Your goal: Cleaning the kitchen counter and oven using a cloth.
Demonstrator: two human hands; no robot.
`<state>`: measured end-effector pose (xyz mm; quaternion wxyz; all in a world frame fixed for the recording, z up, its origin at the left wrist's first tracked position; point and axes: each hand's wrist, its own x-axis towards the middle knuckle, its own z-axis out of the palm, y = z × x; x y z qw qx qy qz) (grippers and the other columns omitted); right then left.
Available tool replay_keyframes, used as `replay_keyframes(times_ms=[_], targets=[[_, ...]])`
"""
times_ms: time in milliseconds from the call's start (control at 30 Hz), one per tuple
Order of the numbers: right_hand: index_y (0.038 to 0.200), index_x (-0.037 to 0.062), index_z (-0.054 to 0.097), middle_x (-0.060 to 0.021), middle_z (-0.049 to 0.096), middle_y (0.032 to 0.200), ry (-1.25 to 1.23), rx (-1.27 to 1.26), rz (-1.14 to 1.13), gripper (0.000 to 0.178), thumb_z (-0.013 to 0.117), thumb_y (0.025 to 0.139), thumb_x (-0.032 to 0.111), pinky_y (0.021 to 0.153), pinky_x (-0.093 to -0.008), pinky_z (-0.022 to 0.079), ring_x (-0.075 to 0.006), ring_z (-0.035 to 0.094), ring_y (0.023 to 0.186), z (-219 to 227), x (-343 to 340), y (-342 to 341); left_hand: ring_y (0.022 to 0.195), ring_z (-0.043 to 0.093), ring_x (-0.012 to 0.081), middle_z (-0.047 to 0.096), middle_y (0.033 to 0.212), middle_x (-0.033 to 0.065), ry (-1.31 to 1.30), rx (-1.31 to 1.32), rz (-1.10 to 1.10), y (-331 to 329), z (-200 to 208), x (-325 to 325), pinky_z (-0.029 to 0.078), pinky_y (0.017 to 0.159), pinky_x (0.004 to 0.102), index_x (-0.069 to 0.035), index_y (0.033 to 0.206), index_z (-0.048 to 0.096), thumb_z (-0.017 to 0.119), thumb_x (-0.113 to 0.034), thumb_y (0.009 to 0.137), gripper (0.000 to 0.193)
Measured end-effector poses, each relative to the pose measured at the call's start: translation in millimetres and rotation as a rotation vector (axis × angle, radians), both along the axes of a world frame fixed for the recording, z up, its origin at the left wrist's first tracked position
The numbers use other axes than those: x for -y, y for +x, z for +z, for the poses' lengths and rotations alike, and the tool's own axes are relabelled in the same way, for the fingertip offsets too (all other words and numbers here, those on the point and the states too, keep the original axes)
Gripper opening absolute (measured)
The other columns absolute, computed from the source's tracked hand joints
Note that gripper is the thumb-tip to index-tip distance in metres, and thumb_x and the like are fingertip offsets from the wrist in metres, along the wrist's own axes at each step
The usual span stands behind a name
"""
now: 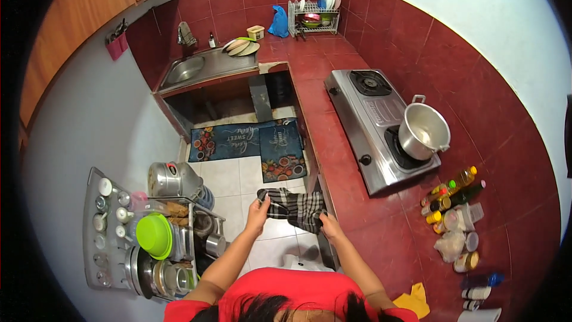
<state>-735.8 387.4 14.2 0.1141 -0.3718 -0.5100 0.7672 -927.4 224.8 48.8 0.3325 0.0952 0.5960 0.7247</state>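
A black-and-white plaid cloth point(295, 207) hangs stretched between my two hands, above the white tiled floor. My left hand point(258, 211) is closed on its left end. At the opposite end, my right hand point(329, 225) grips the cloth close to the counter's front edge. The fabric sags and bunches a little in the middle. Whether it is a towel or a garment cannot be made out.
On the red-tiled counter point(387, 226) at right stand a two-burner gas stove point(381, 110), an open metal pot point(424, 131), several bottles point(462, 179) and a yellow cloth point(416, 301). Dark floor mats point(238, 141) lie ahead below the sink point(187, 70). A dish rack with a green basin point(154, 235) stands left.
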Motion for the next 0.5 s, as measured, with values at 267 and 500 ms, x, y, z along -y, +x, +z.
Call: replay_keyframes(times_ms=[267,500], targets=[[0.115,0.0029,0.066,-0.0039,0.069,0.107,-0.146,-0.205,0.044,0.026,0.055,0.102,0.023,0.087,-0.0292,0.051,-0.0125,0.063,0.097,-13,-85,-60,0.08,0.051,0.0042,0.06,0.088,-0.0072,-0.043,-0.368,-0.028,-71,38,-72,0.044,0.073,0.0232,-0.006,0.101,0.066,0.058,-0.024,0.102,0.019],[0.111,0.0004,0.067,-0.0046,0.069,0.105,-0.098,-0.198,-0.047,0.028,0.059,0.101,0.025,0.085,-0.0268,0.051,-0.0121,0.064,0.095,11,-136,-110,0.08,0.049,0.0027,0.058,0.087,-0.007,0.048,-0.471,-0.088,-143,54,-144,0.042,0.07,0.0216,-0.002,0.102,0.066,0.06,-0.02,0.101,0.019]])
